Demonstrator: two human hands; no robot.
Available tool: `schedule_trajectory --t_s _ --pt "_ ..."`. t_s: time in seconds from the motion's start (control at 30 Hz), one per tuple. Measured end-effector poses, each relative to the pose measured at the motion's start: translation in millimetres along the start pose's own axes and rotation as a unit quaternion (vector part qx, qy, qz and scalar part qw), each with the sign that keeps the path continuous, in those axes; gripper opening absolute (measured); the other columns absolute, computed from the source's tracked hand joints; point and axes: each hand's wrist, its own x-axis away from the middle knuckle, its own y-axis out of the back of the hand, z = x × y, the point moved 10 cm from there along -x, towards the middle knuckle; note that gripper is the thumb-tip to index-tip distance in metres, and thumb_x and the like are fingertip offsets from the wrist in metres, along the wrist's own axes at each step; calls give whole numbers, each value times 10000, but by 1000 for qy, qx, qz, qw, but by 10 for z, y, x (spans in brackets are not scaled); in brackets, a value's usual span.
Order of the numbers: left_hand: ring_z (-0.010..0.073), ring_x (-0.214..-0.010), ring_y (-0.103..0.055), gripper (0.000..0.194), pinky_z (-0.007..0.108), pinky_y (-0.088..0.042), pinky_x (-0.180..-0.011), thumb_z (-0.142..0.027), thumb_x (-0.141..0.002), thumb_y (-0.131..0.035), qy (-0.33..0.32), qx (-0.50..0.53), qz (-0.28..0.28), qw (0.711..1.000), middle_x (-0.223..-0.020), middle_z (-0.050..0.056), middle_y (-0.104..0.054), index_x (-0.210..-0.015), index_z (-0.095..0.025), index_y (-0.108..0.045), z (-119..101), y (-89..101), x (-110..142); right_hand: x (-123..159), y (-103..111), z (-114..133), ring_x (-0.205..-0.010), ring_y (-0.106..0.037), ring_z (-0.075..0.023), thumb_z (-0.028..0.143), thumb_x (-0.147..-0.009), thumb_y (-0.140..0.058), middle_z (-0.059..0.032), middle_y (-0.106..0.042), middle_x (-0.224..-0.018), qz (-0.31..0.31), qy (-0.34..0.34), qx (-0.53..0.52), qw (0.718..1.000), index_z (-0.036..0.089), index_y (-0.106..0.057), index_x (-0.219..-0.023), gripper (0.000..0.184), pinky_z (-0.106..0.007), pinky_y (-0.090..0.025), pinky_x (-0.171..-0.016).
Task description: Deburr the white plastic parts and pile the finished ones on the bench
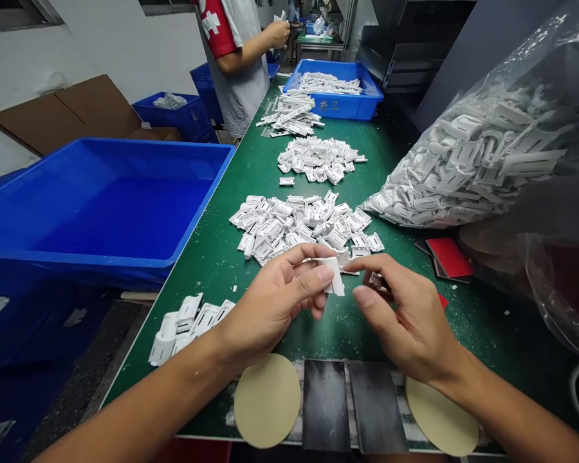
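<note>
Over the green mat (212, 270), left fingers (313, 280) grip a white plastic clip (334, 276), right fingers (367, 297) a mostly hidden scrap (376, 280)

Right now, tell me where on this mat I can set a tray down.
Green mat shows between the blue tote and the central pile of white plastic parts, and between that pile and the clear plastic bag. It is crowded at the left hand and right hand, by the pile.
</note>
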Motion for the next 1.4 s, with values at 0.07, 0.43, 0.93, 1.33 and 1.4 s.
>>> schedule_trajectory --t_s 0.07,0.43,0.93,1.33,1.4 --pt "59 -624 -514 197 174 -464 -582 -297 -890 -696 7 15 1 1000 -789 -30 -561 -1067 -223 -651 10 -3 -2 -5 60 62 -714 -554 -155 357 -990 -433 -38 -628 -847 -19 46 44 998 167 -608 -1085 276 -286 -428 -640" --pt "67 -660 -521 105 173 -461 -610 -256 -924 -643 61 103 85 989 -831 3 -559 -1015 -203 -638 123 -233 73 69 29 331 -623 -445 -177 633 -987 -299 -41 -497 -649 -62 196 232 951 171 -567 -753 583 -311 -319 -580" --pt "72 -694 -541 123 166 -463 -603 -264 -940 -621 78 93 91 989 -866 16 -572 -1034 -187 -636 166 -252 81 67 46 327 -589 -355 -171 588 -994 -367 -14 -421 -584 -81 193 301 930 214 -494 -614 549 -325 -250 -559" --pt "62 -655 -510 117 161 -472 -585 -261 -939 -616 75 100 77 989 -837 5 -542 -1026 -185 -632 149 -232 86 101 75 357 -576 -312 -165 586 -976 -421 -8 -392 -559 -102 198 308 925 218 -464 -560 557 -336 -223 -560" --pt "61 -651 -517 117 158 -473 -586 -258 -944 -609 73 104 80 989 -828 5 -549 -1032 -184 -630 146 -240 85 114 77 371 -568 -309 -163 604 -979 -381 -7 -389 -549 -106 203 308 924 219 -452 -550 581 -336 -219 -557"
